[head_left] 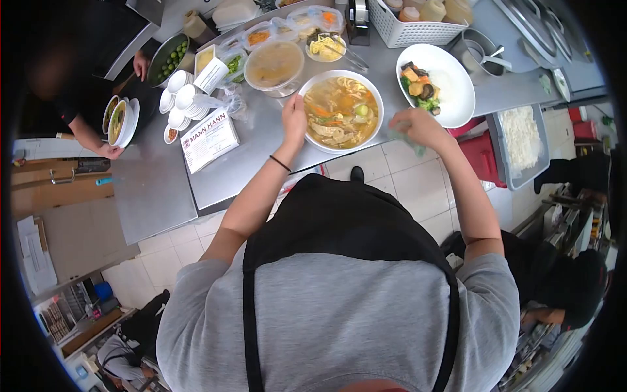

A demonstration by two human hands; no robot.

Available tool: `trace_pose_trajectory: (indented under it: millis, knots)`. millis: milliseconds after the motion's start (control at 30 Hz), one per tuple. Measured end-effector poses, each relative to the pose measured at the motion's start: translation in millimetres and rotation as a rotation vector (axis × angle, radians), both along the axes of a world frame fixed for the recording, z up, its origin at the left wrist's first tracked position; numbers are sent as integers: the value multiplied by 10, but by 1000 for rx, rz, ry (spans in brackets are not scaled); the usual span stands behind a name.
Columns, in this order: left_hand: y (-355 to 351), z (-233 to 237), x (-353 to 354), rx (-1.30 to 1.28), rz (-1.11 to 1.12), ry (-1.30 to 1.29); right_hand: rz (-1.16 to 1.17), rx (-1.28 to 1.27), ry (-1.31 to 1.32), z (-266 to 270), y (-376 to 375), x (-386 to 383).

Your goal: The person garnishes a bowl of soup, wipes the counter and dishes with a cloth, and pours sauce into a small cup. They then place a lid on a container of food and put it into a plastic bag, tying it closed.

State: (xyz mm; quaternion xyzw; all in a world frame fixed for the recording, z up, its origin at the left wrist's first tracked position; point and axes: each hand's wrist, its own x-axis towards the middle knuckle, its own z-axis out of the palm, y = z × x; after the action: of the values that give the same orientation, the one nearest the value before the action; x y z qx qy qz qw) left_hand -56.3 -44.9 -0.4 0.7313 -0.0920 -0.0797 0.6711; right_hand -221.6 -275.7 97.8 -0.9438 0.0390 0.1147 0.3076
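A white bowl of noodle soup (343,112) with carrot strips, meat and a green round slice stands at the front edge of the steel counter. My left hand (295,124) grips its left rim. To the right of the bowl, apart from it, my right hand (423,129) is closed on a crumpled pale green cloth (413,144) that hangs below the fingers. Just beyond my right hand lies a white oval plate (450,78) with white rice and stir-fried vegetables (421,88).
Behind the bowl stand a lidded tub (274,65) and an egg-strip container with tongs (326,49). Stacked small cups (186,98) and a printed pad (210,140) are at left. A co-worker's hand (110,151) holds bowls. A rice tub (521,145) stands right.
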Motion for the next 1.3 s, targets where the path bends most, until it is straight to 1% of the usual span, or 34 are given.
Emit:
trace_pose_trajectory:
  millis: [33, 100, 133, 167, 233, 267, 300, 400, 567, 633, 700, 733, 800, 833, 900, 933, 967, 1033, 1067, 1100, 1167, 1233, 1267, 1300]
  knots:
    - [76, 85, 40, 1, -12, 1, -12, 1, 1, -105, -3, 22]
    - [234, 295, 143, 254, -279, 305, -360, 69, -455, -306, -37, 101]
    - [267, 434, 117, 339, -325, 417, -361, 112, -533, -387, -24, 169]
    - [296, 419, 137, 344, -332, 418, -370, 113, -531, -476, 23, 211]
    - [304, 405, 205, 293, -512, 495, -424, 365, -643, -647, 176, 258]
    - [291, 413, 212, 235, -541, 487, -506, 361, -703, -735, 279, 225]
    - [285, 429, 210, 237, -546, 487, -511, 359, -703, -757, 382, 153]
    - [302, 408, 182, 177, -532, 479, -669, 290, -794, -825, 775, -169]
    - [311, 471, 163, 176, -538, 464, -693, 373, -797, -896, 1579, -390]
    - [314, 524, 134, 167, -547, 459, -685, 416, -783, -884, 1802, -330]
    - [321, 536, 120, 162, -546, 447, -539, 512, -785, -857, 1992, -220]
    - [311, 498, 128, 198, -524, 457, -529, 516, -789, -872, 2097, -131]
    - [359, 370, 198, 215, -493, 485, -436, 560, -611, -889, 2271, 132]
    - [408, 478, 218, 203, -470, 464, -339, 506, -606, -814, 2335, 271]
    - [601, 673, 195, 405, -422, 239, -221, 485, -665, -749, 2479, 516]
    - [736, 759, 250, 388, -406, 132, -156, 415, -628, -687, 2513, 624]
    - [902, 825, 269, 377, -377, 116, -123, 412, -641, -637, 2533, 738]
    - [1261, 929, 239, 250, -253, -260, -8, 206, -559, -589, 2553, 962]
    - [1435, 989, 194, 200, -189, -319, 39, 149, -649, -586, 2546, 1069]
    - [1609, 1038, 124, 151, -125, -378, 64, 146, -663, -498, 2494, 1210]
    - [1950, 1047, -53, 143, -57, -236, 166, 201, -555, -221, 2327, 1553]
    - [2304, 864, -253, 203, -44, 32, 92, 210, -572, -18, 2122, 2036]
    - [2426, 748, -393, 216, 2, 79, 37, 232, -575, 18, 2052, 2320]
    - [2588, 521, -519, 410, 42, 47, 65, 230, -601, -31, 2002, 2649]
